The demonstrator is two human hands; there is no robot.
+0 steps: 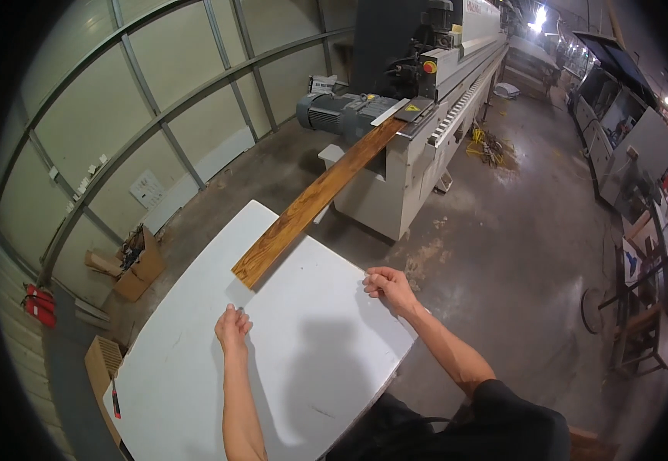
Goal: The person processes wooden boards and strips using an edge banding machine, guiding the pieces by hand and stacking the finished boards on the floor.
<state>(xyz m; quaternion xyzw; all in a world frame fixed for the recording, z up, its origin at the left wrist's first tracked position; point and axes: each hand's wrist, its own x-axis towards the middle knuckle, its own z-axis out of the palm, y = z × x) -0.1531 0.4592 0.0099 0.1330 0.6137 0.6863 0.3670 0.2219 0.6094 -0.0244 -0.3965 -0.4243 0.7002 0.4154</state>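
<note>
A long brown wood-grained board [314, 203] slopes from the machine's end down toward me, its near end over the white tabletop [188, 338]. Just short of that end is my left hand [233, 330], raised above the tabletop with its fingers loosely bent and nothing visible in them. My right hand [389, 289] hovers by the tabletop's right edge, apart from the board. Its fingers are half curled and somewhat apart, and I see nothing in them. The board's far end rests at the machine's outlet, beside a dark plate with a yellow warning mark [412, 109].
A long machine [457, 84] with a red stop button [430, 67] and a grey motor [338, 113] stands ahead. An open cardboard box [140, 265] sits on the floor at left. A red-handled tool [116, 399] lies at the table's left edge. Yellow straps [487, 146] lie beyond the machine.
</note>
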